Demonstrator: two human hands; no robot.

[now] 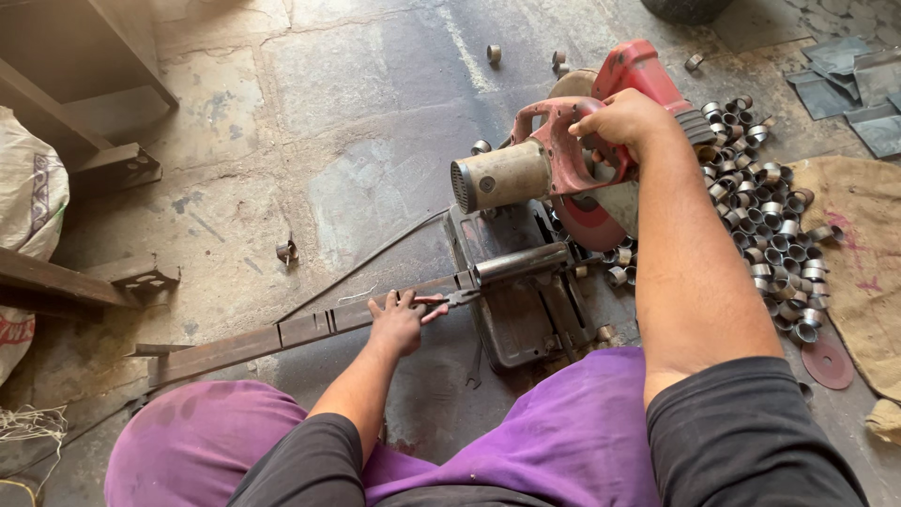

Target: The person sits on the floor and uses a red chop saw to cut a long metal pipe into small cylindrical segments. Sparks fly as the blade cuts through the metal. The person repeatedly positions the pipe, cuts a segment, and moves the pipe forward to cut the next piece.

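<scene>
The metal pipe (521,263) lies clamped on the chop saw (554,169) base, under its raised blade. Left hand (399,319) grips pliers (450,300) beside the pipe; right hand (619,120) clasps the saw handle. Cutting stage, likely; lowering needs steadiness.

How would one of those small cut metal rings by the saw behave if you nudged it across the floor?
Each ring in the pile looks like stiff, round tube, so it would probably roll on its side. One stray ring already lies far off. Probably light singly; the freshly cut edges may be sharp.
</scene>
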